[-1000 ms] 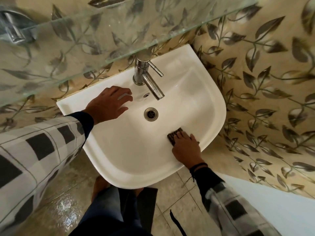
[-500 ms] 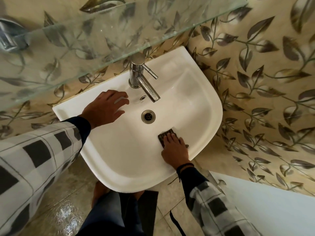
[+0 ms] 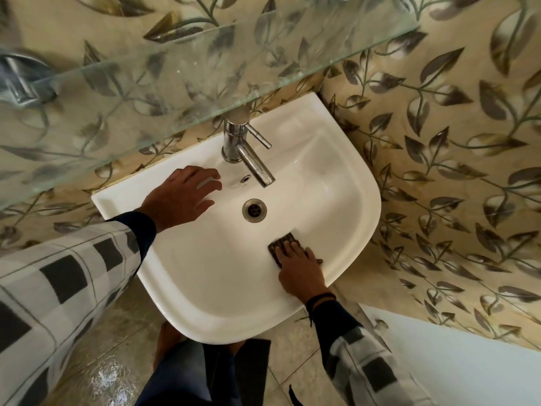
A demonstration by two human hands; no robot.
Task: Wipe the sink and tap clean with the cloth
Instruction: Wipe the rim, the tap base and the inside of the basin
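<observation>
A white ceramic sink is fixed to the leaf-patterned wall. A chrome tap stands at its back, spout angled over the basin, with the round metal drain below it. My right hand presses flat on a small dark cloth against the inner right slope of the basin, near the front rim; only the cloth's far edge shows past my fingers. My left hand rests palm down, fingers spread, on the sink's back left ledge beside the tap, holding nothing.
A glass shelf juts out above the tap, with a metal bracket at its left end. Leaf-patterned tiles cover the wall to the right. A white fixture sits low at the right. Wet floor tiles and my legs lie below the sink.
My right hand and the cloth have slid a little left and toward the drain across the basin's right slope. My left hand stays on the ledge. The camera has shifted slightly.
</observation>
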